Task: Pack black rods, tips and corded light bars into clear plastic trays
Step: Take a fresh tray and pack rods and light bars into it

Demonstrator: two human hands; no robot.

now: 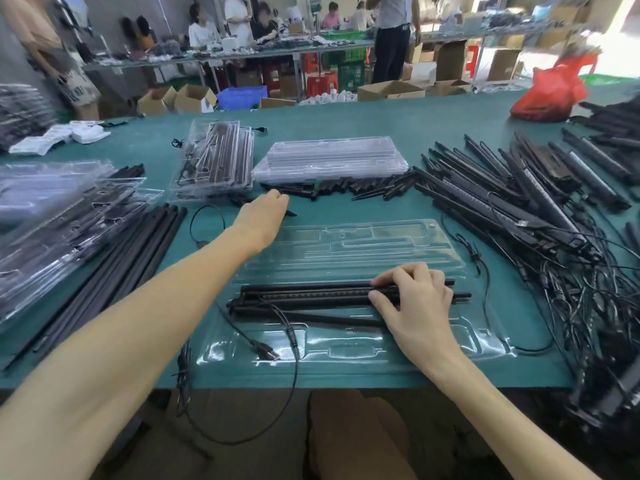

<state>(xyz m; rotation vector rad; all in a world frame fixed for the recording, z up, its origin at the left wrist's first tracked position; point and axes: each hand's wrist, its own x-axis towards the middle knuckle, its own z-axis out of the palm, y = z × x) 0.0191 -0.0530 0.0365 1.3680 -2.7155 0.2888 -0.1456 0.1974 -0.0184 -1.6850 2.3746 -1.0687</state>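
An open clear plastic tray [346, 244] lies before me on the green table. Across its near half lie a black light bar [304, 292] and black rods [311, 315], and the bar's cord with its plug [266, 353] trails over the table edge. My right hand [412, 299] holds the right end of this bundle, fingers curled over it. My left hand [265, 216] reaches to the row of black tips [346, 187] and is curled on a pointed tip [291, 213], whose end sticks out to the right.
Empty clear trays [329, 157] are stacked at centre back, with packed trays [214, 161] beside them and more [52, 220] at far left. Loose black rods [114, 268] lie on the left. A big pile of corded light bars [536, 202] fills the right. A red bag [550, 95] sits far right.
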